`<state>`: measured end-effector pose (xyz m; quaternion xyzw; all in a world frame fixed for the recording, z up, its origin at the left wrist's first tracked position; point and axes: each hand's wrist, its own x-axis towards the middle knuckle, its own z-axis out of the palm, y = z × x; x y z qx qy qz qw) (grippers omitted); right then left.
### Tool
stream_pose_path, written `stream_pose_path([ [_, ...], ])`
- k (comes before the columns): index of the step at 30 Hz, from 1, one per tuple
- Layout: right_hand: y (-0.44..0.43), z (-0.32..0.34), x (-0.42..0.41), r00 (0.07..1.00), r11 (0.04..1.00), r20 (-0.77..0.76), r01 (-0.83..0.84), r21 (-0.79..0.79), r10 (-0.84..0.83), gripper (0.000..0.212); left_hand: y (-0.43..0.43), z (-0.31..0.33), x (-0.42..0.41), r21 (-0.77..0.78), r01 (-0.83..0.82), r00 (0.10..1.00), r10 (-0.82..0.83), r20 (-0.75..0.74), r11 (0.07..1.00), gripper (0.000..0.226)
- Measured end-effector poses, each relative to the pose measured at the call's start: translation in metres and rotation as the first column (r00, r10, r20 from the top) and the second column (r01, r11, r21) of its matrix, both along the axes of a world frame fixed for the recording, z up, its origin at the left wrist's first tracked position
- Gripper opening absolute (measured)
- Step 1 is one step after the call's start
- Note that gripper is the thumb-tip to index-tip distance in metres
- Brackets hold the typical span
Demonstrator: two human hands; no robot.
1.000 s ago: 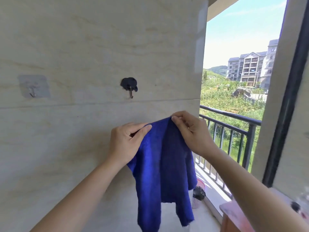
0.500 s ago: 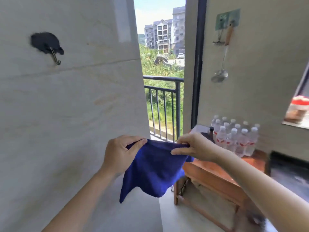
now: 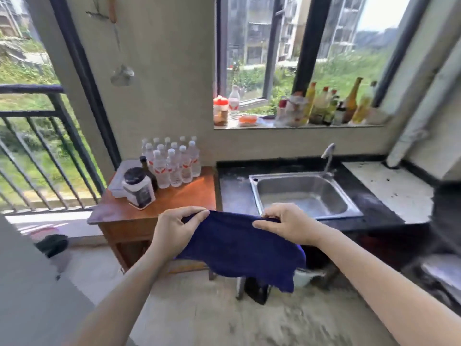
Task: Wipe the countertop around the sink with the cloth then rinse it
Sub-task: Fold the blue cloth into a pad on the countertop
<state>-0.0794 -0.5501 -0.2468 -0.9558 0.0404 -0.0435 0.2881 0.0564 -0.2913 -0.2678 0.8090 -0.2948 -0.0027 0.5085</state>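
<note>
The blue cloth [image 3: 237,248] hangs in the air short of the sink [image 3: 255,193], on the person's side of its near rim, touching neither the sink nor the dark tabletop [image 3: 234,193] around it. The left grip [image 3: 174,233] is clenched on one end of the cloth's top edge, thumb over curled fingers. The right grip [image 3: 287,226] pinches the other end of the same edge, and neither holds anything else. That stretched edge runs side to side, roughly parallel to the sink's near rim, while the rest of the cloth droops toward the floor. From the grips the sink lies ahead and a little to the right. The right grip lines up with the near left part of the basin. The left grip sits out past the sink's left rim, before the place where the tabletop meets the wooden side table [image 3: 174,196]. The right grip is therefore nearer the basin and the tap [image 3: 328,156] at the sink's back rim, and the left is nearer the strip of tabletop left of the sink. Wiping looks not yet begun. The coming move probably carries the cloth forward and down onto that left strip, perhaps bunched first. The pale patch [image 3: 389,186] of tabletop right of the sink lies farthest from both grips.
</note>
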Motion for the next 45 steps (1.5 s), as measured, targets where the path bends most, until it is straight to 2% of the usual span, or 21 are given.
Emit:
stream_pose_path([
  [3,-0.054,-0.007,-0.059,0.988,0.988,0.028,0.151,0.027,-0.152,0.023,-0.072,0.002,-0.025,-0.026,0.139,0.987,-0.14,-0.077,0.99,0.008],
  [9,-0.164,-0.028,-0.172,0.915,0.914,0.052,0.394,0.097,-0.4,0.037,-0.22,0.004,-0.09,0.03,0.371,0.927,-0.367,-0.079,0.928,0.009],
  [13,-0.233,-0.041,-0.24,0.856,0.839,0.044,0.492,0.233,-0.514,0.021,-0.322,0.001,-0.141,0.004,0.45,0.882,-0.444,-0.158,0.893,0.01],
  [17,-0.299,-0.054,-0.301,0.831,0.789,-0.014,0.533,0.306,-0.556,0.016,-0.421,-0.008,-0.191,0.015,0.516,0.846,-0.507,-0.164,0.857,0.01],
  [21,-0.361,-0.071,-0.356,0.755,0.701,-0.055,0.63,0.333,-0.653,0.008,-0.507,-0.024,-0.235,0.05,0.586,0.803,-0.571,-0.171,0.809,0.009],
  [25,-0.412,-0.087,-0.411,0.643,0.572,-0.146,0.746,0.34,-0.752,0.007,-0.579,-0.042,-0.27,0.118,0.69,0.722,-0.671,-0.165,0.714,0.021],
  [29,-0.452,-0.111,-0.461,0.519,0.471,-0.213,0.85,0.237,-0.828,0.023,-0.655,-0.065,-0.296,0.217,0.796,0.6,-0.786,-0.15,0.566,0.019],
  [31,-0.463,-0.121,-0.482,0.455,0.416,-0.247,0.888,0.195,-0.856,0.025,-0.694,-0.075,-0.311,0.242,0.842,0.525,-0.834,-0.168,0.482,0.013],
  [36,-0.476,-0.113,-0.539,0.229,0.247,-0.377,0.969,0.0,-0.897,0.033,-0.796,-0.089,-0.363,0.285,0.938,0.252,-0.953,-0.168,0.198,0.008],
  [38,-0.477,-0.104,-0.566,0.1,0.13,-0.384,0.99,-0.053,-0.918,0.026,-0.834,-0.091,-0.391,0.306,0.95,0.12,-0.98,-0.158,0.067,0.007],
  [41,-0.471,-0.089,-0.602,-0.076,-0.036,-0.323,0.991,-0.129,-0.943,0.019,-0.876,-0.088,-0.435,0.263,0.962,-0.033,-0.985,-0.168,-0.078,0.006],
  [45,-0.456,-0.084,-0.645,-0.278,-0.246,-0.228,0.956,-0.159,-0.933,0.015,-0.919,-0.081,-0.491,0.258,0.945,-0.159,-0.971,-0.181,-0.203,0.004],
])
